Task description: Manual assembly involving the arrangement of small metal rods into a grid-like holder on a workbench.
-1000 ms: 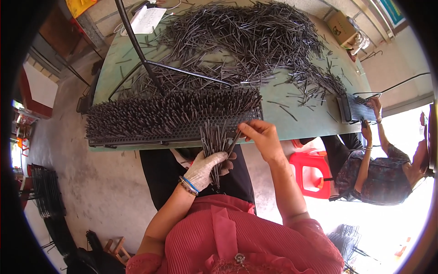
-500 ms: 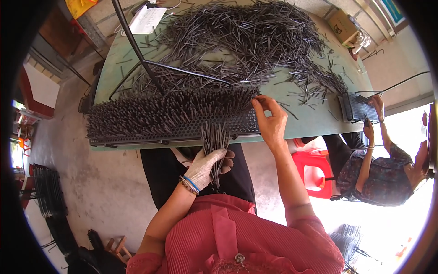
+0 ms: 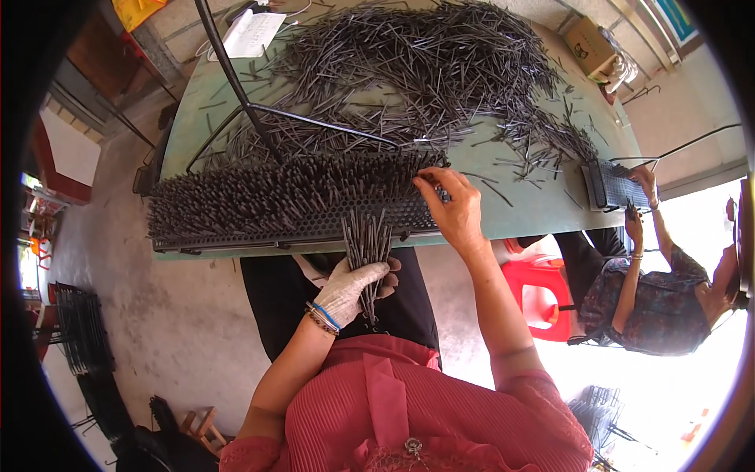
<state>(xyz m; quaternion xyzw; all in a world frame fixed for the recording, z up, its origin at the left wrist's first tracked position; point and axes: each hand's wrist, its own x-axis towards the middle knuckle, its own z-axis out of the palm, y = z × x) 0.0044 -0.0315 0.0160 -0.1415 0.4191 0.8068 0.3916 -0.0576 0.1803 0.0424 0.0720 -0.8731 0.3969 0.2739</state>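
Observation:
A long black perforated rack (image 3: 311, 230) lies along the near table edge, with rows of thin dark sticks (image 3: 259, 193) standing in its holes. Bare holes show along its front strip and toward its right end. In my gloved left hand (image 3: 351, 293), in front of the rack, a bundle of the same dark sticks (image 3: 366, 242) is gripped, pointing up toward it. My bare right hand (image 3: 456, 208) is over the rack's right end, thumb and forefinger pinched together at the standing sticks. Whatever lies between those fingertips is too small to tell.
A big heap of loose sticks (image 3: 440, 59) covers the far part of the green table (image 3: 543, 197). A black metal frame (image 3: 236, 79) rises behind the rack. At right, a co-worker's hands (image 3: 641, 197) work at a smaller rack (image 3: 617, 186), near a red stool (image 3: 539, 295).
My right hand has shifted a little left along the rack, and its fingers have come in among the sticks. The left hand with the bundle has barely moved.

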